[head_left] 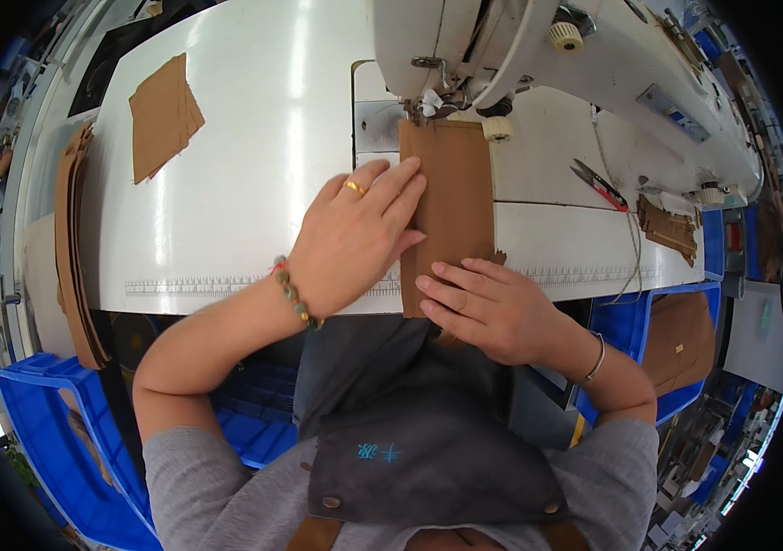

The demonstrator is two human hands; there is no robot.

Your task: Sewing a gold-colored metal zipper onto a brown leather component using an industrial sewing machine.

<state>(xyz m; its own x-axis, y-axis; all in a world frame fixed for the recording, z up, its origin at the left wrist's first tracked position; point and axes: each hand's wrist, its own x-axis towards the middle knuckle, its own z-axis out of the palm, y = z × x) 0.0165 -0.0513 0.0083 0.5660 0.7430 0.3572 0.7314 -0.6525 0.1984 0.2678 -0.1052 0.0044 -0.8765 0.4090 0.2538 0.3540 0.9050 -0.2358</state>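
1 broad white table (235, 174) beneath the fingers of left hand (354, 225) and right hand (494, 308), extending well beyond them. Just ahead of the left fingertips, a white sewing machine (584, 78). Directly under the fingers, 1 long brown panel (453, 197), flat on the table, with its far end at the machine's needle area. Judged thin and light, pliable yet firm enough to lie flat, unlikely to slip under bare skin, hardly fragile, but apt to skew if pressed at 1 spot only. Best held by flat pressure on the left edge and near end. Mildly fanned left fingers across the left edge; loosely spread right fingers over the near end; no telling the right thumb's place. Well right of the fingers, red-handled snips (604, 188).
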